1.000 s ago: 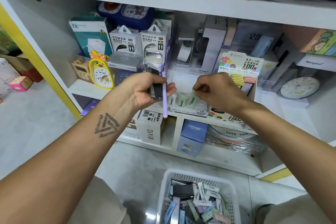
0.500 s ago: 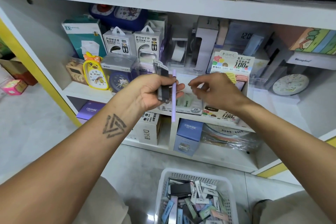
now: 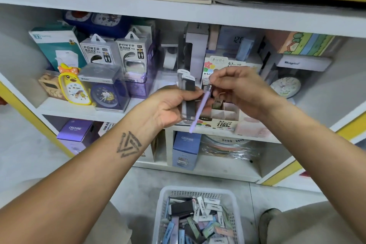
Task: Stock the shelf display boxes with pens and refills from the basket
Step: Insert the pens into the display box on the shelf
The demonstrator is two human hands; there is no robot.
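The left hand (image 3: pixel 170 109) is closed around a small stack of dark grey flat refill packets (image 3: pixel 187 97) with white tops, held upright in front of the white shelf (image 3: pixel 83 110), while the right hand (image 3: pixel 243 93) pinches the upper end of a slim lilac plastic pen (image 3: pixel 201 110) between thumb and fingertips; the pen slants down and left, its lower tip hanging free just beside the packets. It looks light and stiff, probably smooth enough to twist in a loose pinch, so a hold nearer the middle of the barrel would likely steer it better into a slot. Just behind the hands sits the white cardboard display box (image 3: pixel 225 114) with its upright dividers (the printed header card rises behind it), seemingly the target. Crowding it are a pale pink box (image 3: pixel 249 127) to its right and a blue boxed clock (image 3: pixel 107 95) and yellow duck clock (image 3: pixel 74 89) well to the left. On the floor below, the white perforated plastic basket (image 3: pixel 198 192) is full of mixed packets.
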